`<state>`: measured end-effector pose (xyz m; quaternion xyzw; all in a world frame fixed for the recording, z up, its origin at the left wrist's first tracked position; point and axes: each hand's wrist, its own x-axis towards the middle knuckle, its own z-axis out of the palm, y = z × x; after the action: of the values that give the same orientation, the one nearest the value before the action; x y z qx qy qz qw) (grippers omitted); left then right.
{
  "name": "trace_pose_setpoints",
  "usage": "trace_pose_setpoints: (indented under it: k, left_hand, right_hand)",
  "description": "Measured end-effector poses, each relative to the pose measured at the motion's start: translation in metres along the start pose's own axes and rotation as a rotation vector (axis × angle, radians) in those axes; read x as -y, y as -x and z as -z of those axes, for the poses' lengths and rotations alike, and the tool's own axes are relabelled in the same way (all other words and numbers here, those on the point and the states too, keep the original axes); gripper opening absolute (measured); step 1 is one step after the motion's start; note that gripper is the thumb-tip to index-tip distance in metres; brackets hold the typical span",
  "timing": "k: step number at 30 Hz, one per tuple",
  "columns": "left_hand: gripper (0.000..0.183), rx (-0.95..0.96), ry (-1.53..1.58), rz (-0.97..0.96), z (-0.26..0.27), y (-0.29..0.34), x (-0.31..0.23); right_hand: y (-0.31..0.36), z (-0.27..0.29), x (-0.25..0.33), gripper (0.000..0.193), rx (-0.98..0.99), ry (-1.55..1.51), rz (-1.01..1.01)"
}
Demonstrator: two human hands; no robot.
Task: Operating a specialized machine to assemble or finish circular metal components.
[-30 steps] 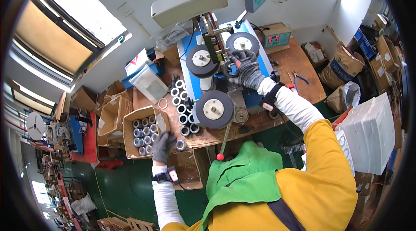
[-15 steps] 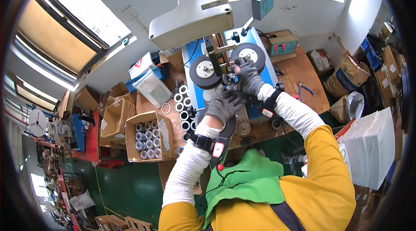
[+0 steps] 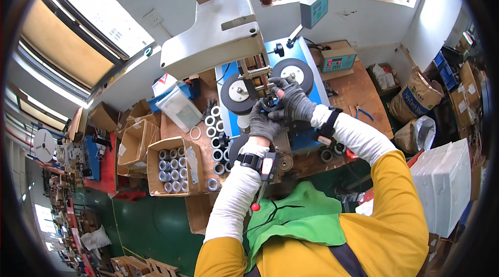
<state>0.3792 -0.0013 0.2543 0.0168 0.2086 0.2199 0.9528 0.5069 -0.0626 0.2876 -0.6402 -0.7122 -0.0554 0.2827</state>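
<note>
Both my hands wear grey gloves and meet at the middle of a blue winding machine (image 3: pixel 311 136). Between two black wheels, the left one (image 3: pixel 237 101) and the right one (image 3: pixel 303 70), sits a small dark ring (image 3: pixel 269 103). My left hand (image 3: pixel 265 123) has its fingers curled at the near-left side of this ring. From the right, my right hand (image 3: pixel 294 99) closes bent fingers on it, and a bare thumb tip shows. The gloves partly cover the ring. White housing (image 3: pixel 213 35) overhangs the machine.
Several pale rings (image 3: pixel 211 131) stand left of the machine, beside a cardboard box (image 3: pixel 195 168) holding rows of rings. A plastic bin (image 3: pixel 179 109) stands behind them. To the right are a display box (image 3: pixel 338 62) and pliers (image 3: pixel 365 113). A red-knobbed lever (image 3: pixel 255 207) points toward me.
My left hand, earlier spread flat, has moved up beside the dark ring with its fingers curled. My right hand has shifted slightly left and down. The whole view has shifted a little.
</note>
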Motion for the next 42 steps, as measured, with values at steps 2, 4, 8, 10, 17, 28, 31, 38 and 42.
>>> trace_pose_setpoints:
  k: [2,4,8,10,17,28,31,38,42]
  left_hand:
    - [0.036,-0.02,0.087,-0.036,-0.005,-0.004,0.005]
    - [0.035,0.028,0.052,-0.093,0.001,-0.008,0.009]
    - [0.036,0.113,-0.028,-0.064,0.024,-0.011,-0.009]
    - [0.041,-0.17,-0.256,0.038,-0.017,0.014,0.002]
    - [0.048,0.105,-0.742,0.028,-0.013,0.177,-0.055]
    - [0.046,-0.118,-0.579,0.4,0.196,0.211,0.018]
    - [0.034,-0.329,-0.634,0.419,0.169,0.205,-0.014]
    - [0.029,-0.424,-1.014,0.319,0.146,0.126,-0.1]
    - [0.029,-0.512,-1.068,0.37,0.135,0.105,-0.107]
  right_hand:
    - [0.009,0.006,-0.005,0.067,0.003,-0.011,0.034]
    - [0.022,0.007,-0.007,0.056,-0.014,0.028,0.089]
    - [0.014,0.003,0.001,0.047,-0.074,0.112,0.102]
    - [0.022,0.006,-0.015,0.045,-0.065,0.157,0.071]
    - [0.023,0.013,-0.012,0.04,-0.019,0.216,0.046]
    - [0.016,0.008,-0.019,0.039,0.016,0.106,0.082]
    - [0.018,0.013,-0.021,0.039,0.023,0.083,0.078]
    - [0.019,0.01,-0.005,0.038,-0.072,0.16,0.061]
    - [0.02,0.016,-0.005,0.041,-0.08,-0.018,0.041]
